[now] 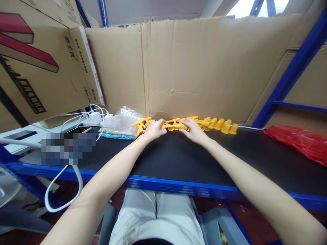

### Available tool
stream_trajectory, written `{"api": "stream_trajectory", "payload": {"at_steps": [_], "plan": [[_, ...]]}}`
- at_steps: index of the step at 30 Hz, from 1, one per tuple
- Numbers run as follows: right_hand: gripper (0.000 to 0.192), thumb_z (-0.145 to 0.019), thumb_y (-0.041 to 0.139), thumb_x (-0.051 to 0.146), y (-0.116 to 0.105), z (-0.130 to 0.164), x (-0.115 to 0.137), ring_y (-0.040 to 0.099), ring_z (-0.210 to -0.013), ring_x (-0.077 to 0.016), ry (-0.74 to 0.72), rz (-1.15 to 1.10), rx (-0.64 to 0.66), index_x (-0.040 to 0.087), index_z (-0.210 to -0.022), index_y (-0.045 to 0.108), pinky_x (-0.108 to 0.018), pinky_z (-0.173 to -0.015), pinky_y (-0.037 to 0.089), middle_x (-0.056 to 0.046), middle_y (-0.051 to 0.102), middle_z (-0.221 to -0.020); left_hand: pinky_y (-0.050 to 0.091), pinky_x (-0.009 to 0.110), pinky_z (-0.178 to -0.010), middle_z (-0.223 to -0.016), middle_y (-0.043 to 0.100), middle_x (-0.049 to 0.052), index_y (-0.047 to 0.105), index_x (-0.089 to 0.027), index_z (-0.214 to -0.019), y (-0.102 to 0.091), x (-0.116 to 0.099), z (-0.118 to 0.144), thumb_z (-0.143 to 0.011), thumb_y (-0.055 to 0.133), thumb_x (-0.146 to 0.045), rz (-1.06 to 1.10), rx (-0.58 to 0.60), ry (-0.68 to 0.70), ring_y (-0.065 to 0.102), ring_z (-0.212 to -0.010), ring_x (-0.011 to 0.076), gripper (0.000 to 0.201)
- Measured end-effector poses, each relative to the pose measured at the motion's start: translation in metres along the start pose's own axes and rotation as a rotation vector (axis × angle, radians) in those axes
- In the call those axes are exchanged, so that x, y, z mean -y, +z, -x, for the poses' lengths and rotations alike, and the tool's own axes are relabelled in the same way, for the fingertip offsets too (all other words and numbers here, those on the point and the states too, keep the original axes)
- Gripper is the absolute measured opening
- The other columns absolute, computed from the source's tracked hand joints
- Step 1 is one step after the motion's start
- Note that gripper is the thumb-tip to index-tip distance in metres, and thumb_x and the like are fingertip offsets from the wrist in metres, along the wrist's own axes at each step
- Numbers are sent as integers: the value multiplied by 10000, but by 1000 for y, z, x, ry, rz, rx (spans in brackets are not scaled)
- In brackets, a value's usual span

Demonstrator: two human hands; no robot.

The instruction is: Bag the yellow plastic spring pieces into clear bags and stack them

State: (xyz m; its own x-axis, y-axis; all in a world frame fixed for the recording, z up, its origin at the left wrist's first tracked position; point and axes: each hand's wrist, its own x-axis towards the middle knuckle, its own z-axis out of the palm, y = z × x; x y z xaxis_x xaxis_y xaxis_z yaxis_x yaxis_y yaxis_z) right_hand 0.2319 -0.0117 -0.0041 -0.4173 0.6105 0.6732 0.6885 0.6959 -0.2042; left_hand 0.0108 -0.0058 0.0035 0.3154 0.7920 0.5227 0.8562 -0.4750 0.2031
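Note:
My left hand is closed at the back of the black tabletop, thumb and fingers pinching the near end of a yellow plastic piece. From the other side my right hand grips the same piece, its fingers over the top and thumb below. Left of my hands lie more yellow plastic parts, partly hidden behind my left hand. Just to the right stands a row of yellow cup-shaped pieces. The exact shape of the held piece is partly covered by my fingers.
A cardboard panel closes off the back. On the left are a clear plastic bag, a power strip with white plugs and a looped white cable. A red plastic bag lies right. A blue rail edges the table.

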Motion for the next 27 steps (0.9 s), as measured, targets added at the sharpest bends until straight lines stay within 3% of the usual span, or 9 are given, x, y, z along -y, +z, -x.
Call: {"api": "stream_trajectory", "payload": {"at_steps": [8,12,17,23,27], "plan": [[420,-711,612,291,0,2,-17,603,-846,-167,204,-503,102,187,-1088,459,-370,-782,494,-109,508,-1136,423,263,-661,-797,655,35,541,-228,-1070,-4,4,1,-698,548,-235,-59,-15,-38,606,-747,193,372],[355,-737,599,337,-7,1,-10,633,-759,-174,358,-591,146,157,-1027,501,-395,-817,472,-89,615,-947,419,256,-646,-767,648,25,535,-233,-1076,-7,3,2,-707,545,-245,-55,-24,-9,600,-718,182,369],[343,-806,503,436,-12,-3,2,625,-614,-160,461,-578,85,146,-986,546,-374,-758,488,-37,635,-668,415,246,-643,-737,634,14,536,-237,-1069,-9,0,3,-708,544,-246,-27,-37,20,593,-708,172,362],[345,-834,457,438,-7,-5,0,563,-452,-116,519,-634,37,164,-1042,484,-310,-569,505,-12,596,-628,411,252,-627,-700,622,13,547,-232,-1045,-7,-1,2,-690,546,-237,12,-47,-3,586,-676,173,355],[438,-760,573,413,-12,-4,-7,587,-502,-120,398,-740,117,193,-1106,421,-316,-582,508,1,595,-703,411,241,-620,-683,620,2,548,-234,-1032,-8,0,2,-683,550,-226,44,-43,-40,582,-663,161,349]]}}
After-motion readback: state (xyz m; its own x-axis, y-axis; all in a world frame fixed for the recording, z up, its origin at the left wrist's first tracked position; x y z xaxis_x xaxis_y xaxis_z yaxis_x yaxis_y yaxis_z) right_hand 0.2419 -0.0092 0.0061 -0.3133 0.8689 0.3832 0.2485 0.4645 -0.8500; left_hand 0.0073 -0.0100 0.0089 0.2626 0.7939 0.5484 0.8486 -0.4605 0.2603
